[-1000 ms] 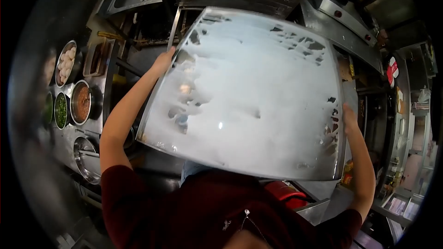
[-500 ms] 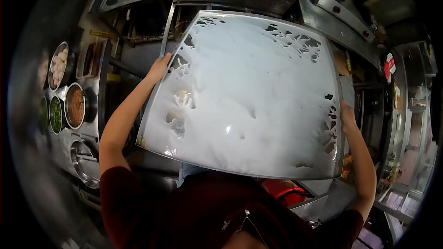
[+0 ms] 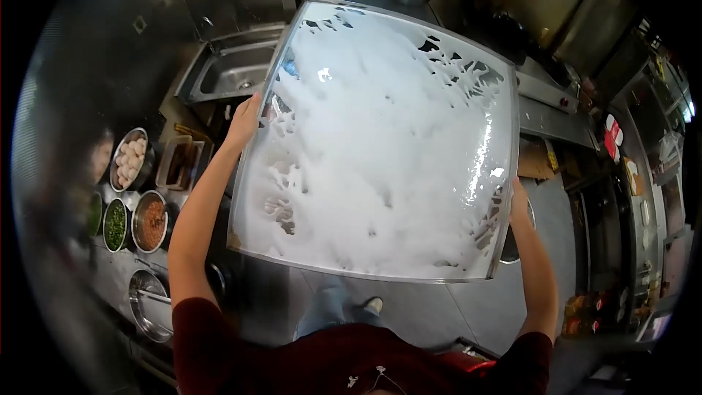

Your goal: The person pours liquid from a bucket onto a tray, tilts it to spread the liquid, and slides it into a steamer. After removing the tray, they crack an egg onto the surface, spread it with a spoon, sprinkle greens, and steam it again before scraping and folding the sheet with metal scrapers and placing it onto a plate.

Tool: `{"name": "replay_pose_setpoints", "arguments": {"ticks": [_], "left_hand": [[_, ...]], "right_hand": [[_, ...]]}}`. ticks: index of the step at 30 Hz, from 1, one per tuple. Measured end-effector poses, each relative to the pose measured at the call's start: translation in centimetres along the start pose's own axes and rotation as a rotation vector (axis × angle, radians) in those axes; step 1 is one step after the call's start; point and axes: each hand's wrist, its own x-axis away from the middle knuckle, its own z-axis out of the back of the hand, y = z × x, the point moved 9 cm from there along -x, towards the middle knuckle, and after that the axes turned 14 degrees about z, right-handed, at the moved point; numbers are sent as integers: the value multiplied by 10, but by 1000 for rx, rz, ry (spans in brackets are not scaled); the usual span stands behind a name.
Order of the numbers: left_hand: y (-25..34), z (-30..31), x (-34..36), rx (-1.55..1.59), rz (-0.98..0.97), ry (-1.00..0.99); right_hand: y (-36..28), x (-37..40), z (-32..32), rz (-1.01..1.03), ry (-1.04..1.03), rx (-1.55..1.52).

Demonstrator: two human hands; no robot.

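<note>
In front of my body I hold up a large rectangular metal-rimmed tray [image 3: 380,139]. A wet, glossy white layer covers most of its surface, with ragged, branching gaps near the corners and sides. My left hand [image 3: 245,123] is closed on the tray's left edge, some of its fingers hidden by the rim. On the opposite side my right hand [image 3: 519,203] grips the right edge, its fingers mostly out of sight behind it. The tray tilts, and its near edge hangs above the floor.
Left counter: a bowl of eggs [image 3: 129,163], a bowl of chopped greens [image 3: 115,224], a bowl of reddish-brown filling [image 3: 151,222] and a round metal pan [image 3: 148,307]. A sink [image 3: 238,72] stands far left. Shelving [image 3: 629,175] lines the right. Tiled floor [image 3: 409,307] shows below.
The view has shifted, with more of the sink, back wall and floor showing. The tray has come away from the metal equipment behind it, still held in both hands.
</note>
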Motion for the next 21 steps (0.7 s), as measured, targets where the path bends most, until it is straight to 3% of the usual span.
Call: {"name": "replay_pose_setpoints", "arguments": {"ticks": [6,11,21], "left_hand": [[5,13,-15,2,2,16],[-15,-16,-30,147,22,46],[13,-51,-30,39,52,24]], "right_hand": [[-41,-19,-23,72,2,-43],[-109,-28,-8,177,-59,124],[-111,-11,29,70,22,135]]}}
